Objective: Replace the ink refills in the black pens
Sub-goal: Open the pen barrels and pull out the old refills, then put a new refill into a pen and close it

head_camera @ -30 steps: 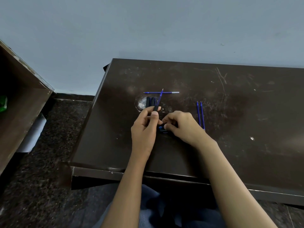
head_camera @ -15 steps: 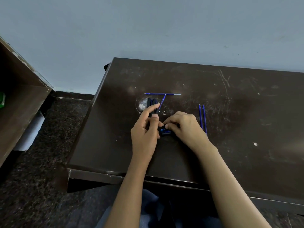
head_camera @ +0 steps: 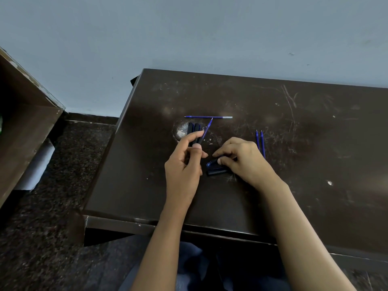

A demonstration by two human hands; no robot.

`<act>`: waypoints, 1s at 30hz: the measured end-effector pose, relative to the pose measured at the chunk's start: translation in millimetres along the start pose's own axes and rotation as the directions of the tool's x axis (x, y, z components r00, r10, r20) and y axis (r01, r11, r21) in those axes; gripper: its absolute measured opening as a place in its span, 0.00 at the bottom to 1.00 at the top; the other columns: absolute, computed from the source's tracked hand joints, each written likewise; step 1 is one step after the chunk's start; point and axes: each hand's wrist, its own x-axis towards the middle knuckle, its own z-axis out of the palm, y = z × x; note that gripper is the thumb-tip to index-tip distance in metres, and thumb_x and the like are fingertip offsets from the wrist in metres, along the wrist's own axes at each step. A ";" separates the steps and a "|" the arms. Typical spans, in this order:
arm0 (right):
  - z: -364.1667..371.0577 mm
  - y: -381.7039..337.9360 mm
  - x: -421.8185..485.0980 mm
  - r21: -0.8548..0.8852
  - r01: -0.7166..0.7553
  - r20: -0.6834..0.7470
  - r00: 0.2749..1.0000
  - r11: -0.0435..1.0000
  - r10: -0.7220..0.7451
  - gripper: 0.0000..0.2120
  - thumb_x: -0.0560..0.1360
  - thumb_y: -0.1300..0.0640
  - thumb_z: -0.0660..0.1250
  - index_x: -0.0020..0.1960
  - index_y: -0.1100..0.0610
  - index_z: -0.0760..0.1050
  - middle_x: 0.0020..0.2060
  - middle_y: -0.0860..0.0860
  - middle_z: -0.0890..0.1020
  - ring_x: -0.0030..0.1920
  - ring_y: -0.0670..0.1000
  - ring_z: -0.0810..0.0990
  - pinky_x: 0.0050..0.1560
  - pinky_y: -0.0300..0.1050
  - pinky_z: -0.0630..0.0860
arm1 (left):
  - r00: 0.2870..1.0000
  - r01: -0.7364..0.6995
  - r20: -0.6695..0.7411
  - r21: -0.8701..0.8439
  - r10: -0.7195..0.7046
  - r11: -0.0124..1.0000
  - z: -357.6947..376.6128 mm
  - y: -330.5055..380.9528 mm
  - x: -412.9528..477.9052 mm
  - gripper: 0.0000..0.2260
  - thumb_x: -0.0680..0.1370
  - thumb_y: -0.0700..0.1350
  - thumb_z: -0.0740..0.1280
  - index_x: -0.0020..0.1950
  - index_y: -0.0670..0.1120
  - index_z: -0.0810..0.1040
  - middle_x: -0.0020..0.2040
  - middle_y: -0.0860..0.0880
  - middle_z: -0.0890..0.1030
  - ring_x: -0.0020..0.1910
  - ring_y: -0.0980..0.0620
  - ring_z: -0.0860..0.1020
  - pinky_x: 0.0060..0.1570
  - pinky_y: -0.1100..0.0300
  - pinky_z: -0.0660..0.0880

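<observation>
Near the middle of the frame the left hand (head_camera: pixel 184 164) grips a black pen (head_camera: pixel 198 141) with a thin blue refill (head_camera: pixel 207 129) poking out of its top. It looks like light, slick plastic and the refill looks bendy, so I'd hold the barrel, not the rod. The right hand (head_camera: pixel 241 158) pinches small black pen parts (head_camera: pixel 216 170) on the table (head_camera: pixel 294 196), which is dark and scratched. Just above lie more pens (head_camera: pixel 193 128) and a loose refill (head_camera: pixel 207 117); two spare refills (head_camera: pixel 260 141) lie to the right.
</observation>
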 end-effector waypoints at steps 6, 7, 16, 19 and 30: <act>-10.5 -6.4 2.9 0.510 -0.162 -0.360 0.852 0.845 0.381 0.06 0.75 0.62 0.67 0.49 0.54 0.80 0.39 0.49 0.79 0.38 0.40 0.75 0.45 0.33 0.72 | 0.999 0.029 0.029 0.011 -0.029 1.000 0.1 1.1 -0.7 0.12 0.81 0.41 0.61 0.59 0.52 0.80 0.34 0.52 0.79 0.25 0.58 0.70 0.27 0.68 0.70; -13.6 -7.8 3.8 0.687 -0.146 -0.302 0.834 0.712 0.462 0.05 0.77 0.62 0.65 0.51 0.56 0.79 0.38 0.49 0.78 0.39 0.44 0.76 0.44 0.36 0.74 | 0.998 0.038 0.040 0.016 -0.039 0.999 -0.4 1.2 -0.6 0.12 0.81 0.41 0.61 0.59 0.52 0.80 0.34 0.52 0.79 0.26 0.58 0.70 0.27 0.68 0.70; -24.3 -22.1 5.3 0.991 -0.128 0.093 0.849 0.031 0.521 0.06 0.79 0.62 0.62 0.45 0.58 0.76 0.41 0.53 0.84 0.40 0.47 0.81 0.41 0.36 0.79 | 0.977 0.104 0.182 0.038 -0.109 0.994 4.5 2.0 -1.6 0.12 0.80 0.41 0.62 0.56 0.54 0.81 0.33 0.52 0.79 0.25 0.59 0.70 0.27 0.69 0.69; -22.9 -22.0 5.6 0.985 -0.153 0.093 0.858 0.080 0.505 0.06 0.79 0.62 0.62 0.45 0.58 0.76 0.41 0.53 0.85 0.39 0.46 0.81 0.41 0.36 0.79 | 0.976 0.099 0.191 0.041 -0.106 0.994 4.9 1.8 -1.8 0.12 0.80 0.41 0.62 0.56 0.54 0.81 0.33 0.51 0.79 0.25 0.60 0.70 0.28 0.69 0.69; -16.4 -23.9 4.3 0.928 -0.246 0.111 0.900 0.280 0.421 0.04 0.78 0.61 0.64 0.49 0.59 0.77 0.42 0.53 0.85 0.39 0.45 0.81 0.42 0.36 0.78 | 0.981 0.043 0.185 0.098 -0.060 0.994 5.2 -4.1 -0.5 0.12 0.80 0.44 0.62 0.59 0.56 0.79 0.35 0.53 0.80 0.31 0.64 0.73 0.36 0.66 0.68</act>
